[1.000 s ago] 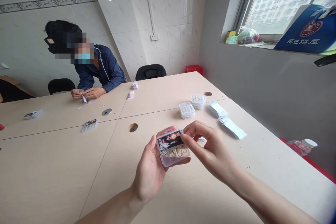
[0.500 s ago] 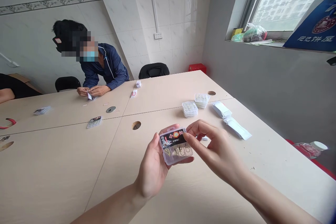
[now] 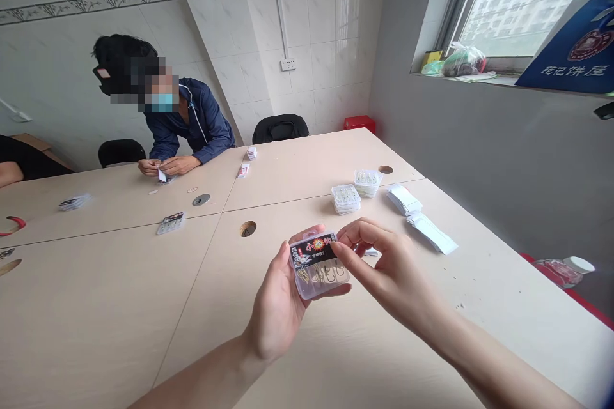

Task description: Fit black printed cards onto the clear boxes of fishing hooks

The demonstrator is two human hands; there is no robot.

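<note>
My left hand (image 3: pixel 281 303) is wrapped round a small clear plastic fishhook box (image 3: pixel 320 265), holding it tilted above the table. A black label (image 3: pixel 313 250) with white and red print covers the upper part of the lid, and several hooks show through the clear part below it. At the box's upper right corner is my right hand (image 3: pixel 391 262), its thumb pressed on the label's end and its index finger at the edge. The other right fingers are curled, and what lies behind them is partly hidden.
Beyond my hands stand stacked clear hook boxes (image 3: pixel 346 198) and piles of white cards (image 3: pixel 432 234). A labelled box (image 3: pixel 171 223) lies further left. Across the table (image 3: pixel 230 332), a masked person in a blue jacket (image 3: pixel 204 112) handles a small paper. Round cable holes (image 3: pixel 248 229) break the tabletop.
Both hands and the fishhook box keep nearly the same pose; the right thumb has shifted slightly at the label's corner. The view has moved very slightly.
</note>
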